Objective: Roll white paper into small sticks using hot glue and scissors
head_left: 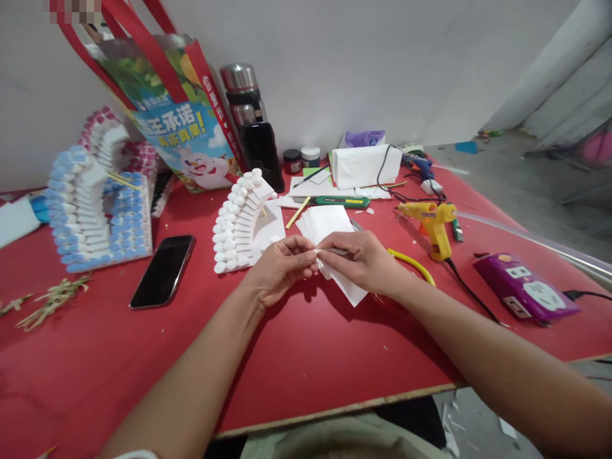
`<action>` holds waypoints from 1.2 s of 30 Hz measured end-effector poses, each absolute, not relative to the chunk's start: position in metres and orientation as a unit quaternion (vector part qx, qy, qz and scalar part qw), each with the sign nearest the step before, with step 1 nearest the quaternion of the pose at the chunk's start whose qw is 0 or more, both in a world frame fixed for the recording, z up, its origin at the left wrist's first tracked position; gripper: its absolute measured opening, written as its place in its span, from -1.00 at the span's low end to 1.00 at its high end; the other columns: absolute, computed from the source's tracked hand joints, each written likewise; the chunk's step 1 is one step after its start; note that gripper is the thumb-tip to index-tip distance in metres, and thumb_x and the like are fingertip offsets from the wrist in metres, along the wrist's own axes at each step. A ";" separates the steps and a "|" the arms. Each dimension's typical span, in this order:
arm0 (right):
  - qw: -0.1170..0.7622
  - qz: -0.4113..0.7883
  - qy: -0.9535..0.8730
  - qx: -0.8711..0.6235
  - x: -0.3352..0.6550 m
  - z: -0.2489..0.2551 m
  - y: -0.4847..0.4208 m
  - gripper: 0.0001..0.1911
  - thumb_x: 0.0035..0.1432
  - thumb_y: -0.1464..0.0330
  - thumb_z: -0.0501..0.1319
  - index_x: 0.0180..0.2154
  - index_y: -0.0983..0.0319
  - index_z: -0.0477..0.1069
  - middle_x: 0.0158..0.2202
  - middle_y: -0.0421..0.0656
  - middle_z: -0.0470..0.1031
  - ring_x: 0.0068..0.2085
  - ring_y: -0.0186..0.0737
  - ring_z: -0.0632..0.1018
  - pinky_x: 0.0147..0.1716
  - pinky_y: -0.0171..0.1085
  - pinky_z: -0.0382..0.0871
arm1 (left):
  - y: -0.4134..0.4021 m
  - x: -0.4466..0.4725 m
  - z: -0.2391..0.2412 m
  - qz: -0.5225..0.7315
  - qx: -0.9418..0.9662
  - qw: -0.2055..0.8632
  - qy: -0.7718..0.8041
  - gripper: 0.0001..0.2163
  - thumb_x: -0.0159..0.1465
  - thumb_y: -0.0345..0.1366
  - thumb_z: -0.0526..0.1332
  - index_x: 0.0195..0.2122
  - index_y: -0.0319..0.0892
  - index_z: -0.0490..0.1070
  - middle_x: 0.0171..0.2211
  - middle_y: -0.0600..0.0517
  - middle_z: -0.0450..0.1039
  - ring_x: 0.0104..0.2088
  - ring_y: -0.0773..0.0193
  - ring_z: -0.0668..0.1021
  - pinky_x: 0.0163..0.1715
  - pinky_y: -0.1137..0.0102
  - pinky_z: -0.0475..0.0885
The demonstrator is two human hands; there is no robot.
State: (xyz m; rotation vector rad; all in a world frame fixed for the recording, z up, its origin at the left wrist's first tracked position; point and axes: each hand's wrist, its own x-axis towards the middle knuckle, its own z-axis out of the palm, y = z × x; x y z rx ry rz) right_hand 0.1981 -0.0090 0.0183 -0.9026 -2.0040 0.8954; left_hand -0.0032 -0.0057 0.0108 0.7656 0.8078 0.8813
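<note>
Both my hands meet over the middle of the red table (306, 357). My left hand (280, 268) has its fingers curled, pinching a small white piece at the fingertips. My right hand (363, 258) is closed too, pinching the same white piece together with a thin grey tool I cannot make out. A fanned stack of white paper strips (327, 223) lies right under and behind my hands. Just left of them stands a small white stair-shaped model (241, 223) edged with round white knobs.
A black phone (163, 271) lies to the left. A blue-and-white model (95, 210) and a printed bag (182, 121) stand at the back left. A yellow glue gun (433, 223) and a purple power strip (523, 287) sit to the right, with cables. A flask (248, 121) stands behind.
</note>
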 end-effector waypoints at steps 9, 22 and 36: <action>0.353 0.327 -0.804 -0.350 0.202 0.015 -0.005 -0.81 0.36 0.34 0.19 -0.22 0.26 0.57 -0.33 -0.15 0.63 -0.34 -0.30 0.54 -0.30 -0.31 0.34 | -0.007 -0.003 0.007 0.402 0.361 0.744 0.393 -0.74 0.00 -0.33 0.58 -0.42 -0.28 0.52 -0.51 0.00 0.56 -0.49 0.40 0.58 -0.45 0.58 0.51; 0.352 0.344 -0.786 -0.375 0.204 0.019 0.000 -0.81 0.34 0.31 0.22 -0.23 0.23 0.59 -0.34 -0.17 0.63 -0.33 -0.29 0.56 -0.29 -0.32 0.37 | -0.008 -0.003 0.010 0.421 0.398 0.710 0.400 -0.78 0.08 -0.31 0.54 -0.35 -0.27 0.55 -0.44 -0.04 0.61 -0.42 0.32 0.63 -0.34 0.46 0.57; 0.352 0.450 -0.721 -0.392 0.203 0.023 -0.004 -0.82 0.31 0.23 0.24 -0.25 0.21 0.51 -0.35 -0.14 0.66 -0.37 -0.21 0.63 -0.39 -0.29 0.45 | -0.008 0.002 0.006 0.456 0.420 0.680 0.392 -0.76 0.05 -0.35 0.54 -0.26 -0.24 0.62 -0.43 0.00 0.62 -0.43 0.30 0.64 -0.34 0.40 0.58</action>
